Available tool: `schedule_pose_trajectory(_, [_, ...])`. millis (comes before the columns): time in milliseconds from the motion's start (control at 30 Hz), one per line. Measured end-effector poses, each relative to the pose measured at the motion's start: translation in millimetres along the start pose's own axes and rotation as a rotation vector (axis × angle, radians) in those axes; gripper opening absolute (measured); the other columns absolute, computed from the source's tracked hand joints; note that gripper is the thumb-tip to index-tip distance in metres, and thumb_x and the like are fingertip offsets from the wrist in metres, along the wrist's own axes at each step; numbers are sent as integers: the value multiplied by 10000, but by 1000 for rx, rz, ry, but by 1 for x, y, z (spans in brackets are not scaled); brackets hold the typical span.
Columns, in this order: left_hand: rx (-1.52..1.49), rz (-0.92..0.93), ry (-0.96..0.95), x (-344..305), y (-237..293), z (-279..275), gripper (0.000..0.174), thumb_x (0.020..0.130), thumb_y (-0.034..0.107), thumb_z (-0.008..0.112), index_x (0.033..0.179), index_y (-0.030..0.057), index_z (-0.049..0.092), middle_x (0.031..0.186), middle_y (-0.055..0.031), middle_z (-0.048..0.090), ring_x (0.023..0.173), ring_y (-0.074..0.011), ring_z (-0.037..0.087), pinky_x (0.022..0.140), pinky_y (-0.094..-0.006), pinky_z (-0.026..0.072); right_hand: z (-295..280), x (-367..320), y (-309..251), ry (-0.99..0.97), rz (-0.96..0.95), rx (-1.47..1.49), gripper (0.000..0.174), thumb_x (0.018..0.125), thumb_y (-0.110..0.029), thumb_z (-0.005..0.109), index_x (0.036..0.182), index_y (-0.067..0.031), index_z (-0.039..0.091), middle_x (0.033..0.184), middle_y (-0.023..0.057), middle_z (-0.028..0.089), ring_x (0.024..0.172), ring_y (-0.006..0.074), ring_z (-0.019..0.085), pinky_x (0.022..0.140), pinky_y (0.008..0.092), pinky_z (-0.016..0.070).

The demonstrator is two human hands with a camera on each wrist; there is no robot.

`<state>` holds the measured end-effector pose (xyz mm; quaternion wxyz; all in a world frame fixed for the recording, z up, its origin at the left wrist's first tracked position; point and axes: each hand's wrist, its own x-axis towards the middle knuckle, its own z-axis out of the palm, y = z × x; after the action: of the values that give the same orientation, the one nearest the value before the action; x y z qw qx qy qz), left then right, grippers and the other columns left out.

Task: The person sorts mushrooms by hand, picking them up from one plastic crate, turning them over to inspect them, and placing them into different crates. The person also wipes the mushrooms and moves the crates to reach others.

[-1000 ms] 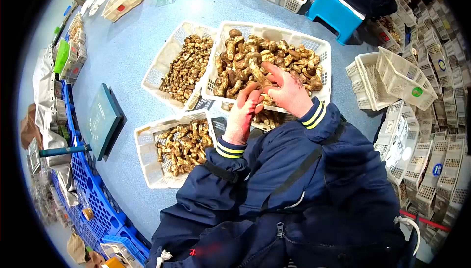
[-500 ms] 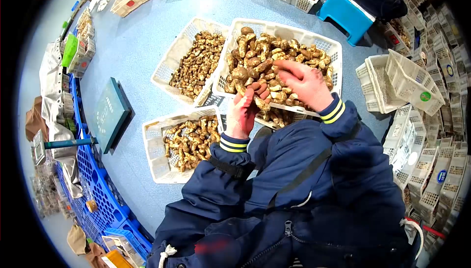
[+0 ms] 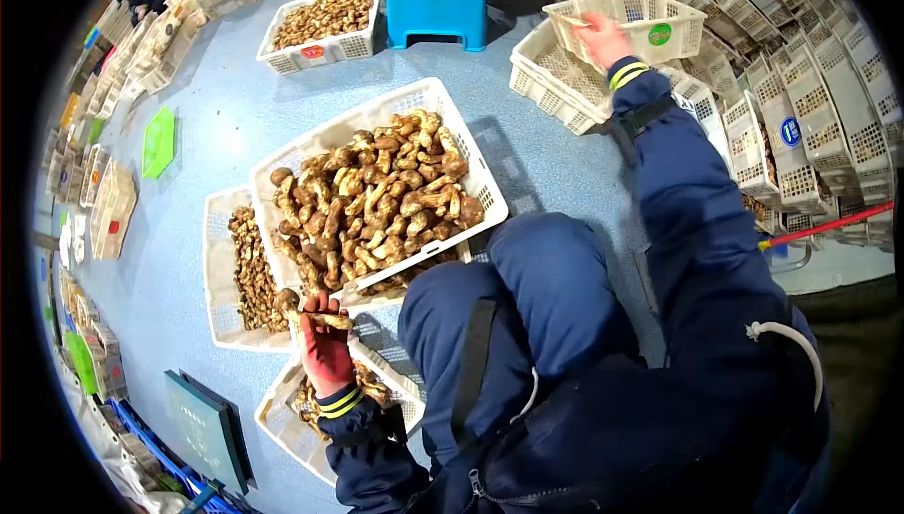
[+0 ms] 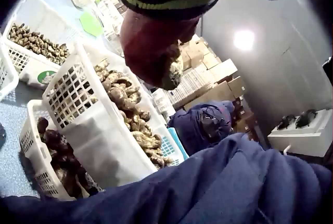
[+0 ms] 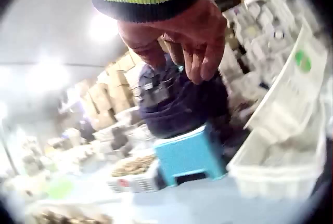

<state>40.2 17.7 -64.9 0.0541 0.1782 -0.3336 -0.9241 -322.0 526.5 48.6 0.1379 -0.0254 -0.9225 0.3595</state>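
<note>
My left hand (image 3: 325, 354) holds brown-capped mushrooms (image 3: 330, 320) with its fingers curled round them, over the near left corner of the large white crate (image 3: 482, 175). That crate is heaped with big, pale-stemmed mushrooms (image 3: 377, 199). In the left wrist view a mushroom end (image 4: 173, 70) sticks out from the hand. My right hand (image 3: 603, 39) reaches far to the right and overlaps the edge of a tilted white basket (image 3: 673, 39) in the head view. The right wrist view shows its fingers (image 5: 195, 62) loosely bent, holding nothing.
A crate (image 3: 221, 279) of smaller mushrooms stands left of the large one. Another crate (image 3: 282, 420) lies under my left forearm. A blue stool (image 3: 436, 17), a further mushroom crate (image 3: 330, 51) and a teal scale platform (image 3: 202, 429) stand around. Stacked white crates (image 3: 800, 119) line the right.
My right hand has left the mushroom heap and stretched out to the tilted basket. My left hand still holds mushrooms, now at the crate's near left corner. The head view has turned right.
</note>
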Motion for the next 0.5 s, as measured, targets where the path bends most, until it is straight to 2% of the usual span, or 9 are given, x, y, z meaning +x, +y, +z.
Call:
schedule_pose_trajectory(33, [-19,-18,36,3,-3,-2,383,936,324,428,1206,57,478,1207,-104,518,1062,-224,514,905,-372,407,-23,19,32,86,55,-184,549,740,-402,586,1175,-70,549,1068,141,619,975,262,598,854,325,449])
schedule_pose_trajectory(100, [-30,-75,30,9,-8,-11,342,936,322,431,1144,61,506,1163,-91,536,1027,-216,522,874,-357,413,-56,54,87,103,249,-301,562,751,-404,565,1221,-99,515,1058,112,628,954,241,606,868,341,441])
schedule_pose_trajectory(167, [45,-100,115,12,-14,3,301,929,321,443,1072,68,523,1059,-84,548,934,-201,522,808,-338,413,-68,36,51,73,330,-373,585,756,-405,561,1270,-142,467,1088,142,607,1002,274,576,898,357,423])
schedule_pose_trajectory(300, [65,-151,102,24,-22,10,266,927,290,444,1024,56,523,1045,-100,537,914,-208,510,794,-327,412,-10,81,105,186,-24,-754,583,744,-383,573,1248,-108,469,1160,159,548,1070,326,510,900,419,413])
schedule_pose_trajectory(333, [119,-121,118,25,-23,17,283,926,294,447,1026,40,523,1027,-110,548,900,-215,521,783,-337,426,3,95,122,190,-193,-845,585,731,-383,584,1235,-110,466,1163,159,532,1090,316,485,905,428,402])
schedule_pose_trajectory(400, [194,-131,186,27,-21,13,285,936,302,419,1052,75,546,1021,-84,596,901,-207,567,786,-342,448,24,133,162,95,-368,-1083,606,743,-373,572,1278,-141,409,1217,112,491,1140,268,441,934,406,381])
schedule_pose_trajectory(433, [219,-120,194,27,-22,16,287,936,301,417,1051,71,545,1016,-87,600,903,-208,568,782,-343,449,29,123,143,62,-182,-1075,619,742,-365,569,1299,-166,384,1251,83,466,1161,261,425,957,397,365])
schedule_pose_trajectory(467, [246,-132,284,27,-21,9,296,935,303,417,1056,63,542,1029,-97,596,910,-214,570,801,-355,447,38,129,153,35,-129,-1157,642,740,-377,563,1318,-185,358,1281,73,442,1180,253,413,965,394,367])
schedule_pose_trajectory(500, [230,-123,266,27,-22,5,303,933,311,423,1066,65,541,1053,-98,585,936,-216,562,837,-366,436,48,139,167,-24,-39,-1245,646,753,-405,550,1326,-186,347,1288,71,443,1194,249,406,954,402,381])
